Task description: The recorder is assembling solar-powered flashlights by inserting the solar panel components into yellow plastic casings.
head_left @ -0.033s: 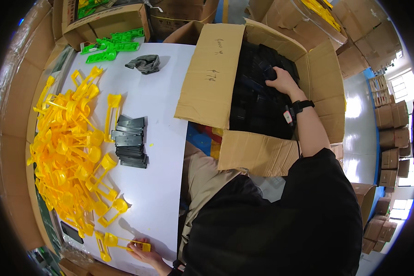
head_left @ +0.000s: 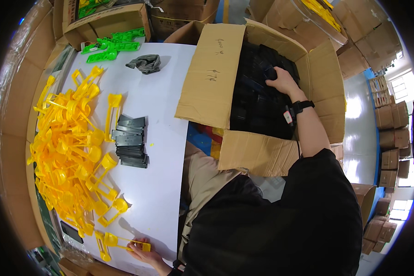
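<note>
My left hand point(head_left: 145, 253), low on the white table point(head_left: 163, 138), has its fingers closed on one end of a yellow plastic frame point(head_left: 124, 241) with a rounded cup-like part. Beside it spreads a large heap of yellow plastic frames point(head_left: 64, 142). My right hand point(head_left: 284, 83) reaches into an open cardboard box point(head_left: 211, 78) full of black plastic pieces point(head_left: 257, 108). Its fingers curl over a black plastic piece point(head_left: 265, 70); the fingertips are partly hidden. Several flat black strips point(head_left: 131, 142) lie stacked on the table, right of the heap.
Green plastic parts point(head_left: 110, 46) and a crumpled grey cloth point(head_left: 145, 63) lie at the table's far end. A dark phone point(head_left: 72, 232) rests near the left edge. The box's near flap point(head_left: 257, 152) folds out towards my lap. More cartons point(head_left: 280, 23) stand behind it.
</note>
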Demonstrator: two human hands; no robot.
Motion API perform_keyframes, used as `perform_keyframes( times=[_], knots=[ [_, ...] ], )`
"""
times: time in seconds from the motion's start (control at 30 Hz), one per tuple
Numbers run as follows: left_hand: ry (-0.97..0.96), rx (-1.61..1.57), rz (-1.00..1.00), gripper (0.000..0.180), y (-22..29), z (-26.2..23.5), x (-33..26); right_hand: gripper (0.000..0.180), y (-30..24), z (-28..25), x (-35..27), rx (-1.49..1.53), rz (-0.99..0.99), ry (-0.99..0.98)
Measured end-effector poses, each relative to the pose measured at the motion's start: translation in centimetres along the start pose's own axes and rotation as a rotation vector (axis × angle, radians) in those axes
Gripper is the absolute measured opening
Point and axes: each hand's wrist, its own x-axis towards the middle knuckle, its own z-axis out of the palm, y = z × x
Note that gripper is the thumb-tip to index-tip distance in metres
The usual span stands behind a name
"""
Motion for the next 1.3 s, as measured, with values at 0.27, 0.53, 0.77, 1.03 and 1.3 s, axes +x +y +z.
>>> perform_keyframes(
  times=[0.27, 0.53, 0.77, 1.03, 1.3],
  knots=[
    [-0.043, -0.027, 0.032, 0.026, -0.7, -1.0, 0.4, 0.062, -2.8, -0.2, -0.2, -0.077, 0.082, -0.065],
    [-0.064, -0.011, 0.053, 0.026, -0.1, -0.8, 0.3, 0.058, -0.1, 0.8, 1.4, 0.438, 0.053, 0.272],
    [-0.073, -0.031, 0.061, 0.023, -0.1, -1.0, -0.1, 0.039, 0.3, 0.4, 3.7, 1.002, 0.304, 0.633],
    [-0.01, -0.131, -0.059, 0.025, -0.7, -3.5, 2.4, 0.041, -1.0, -1.1, 2.4, 0.67, 0.077, 0.767],
    [-0.096, -0.081, 0.066, 0.019, -1.1, -7.1, 3.8, 0.029, -17.7, -6.8, -6.1, 0.853, -0.262, 0.575]
  ],
)
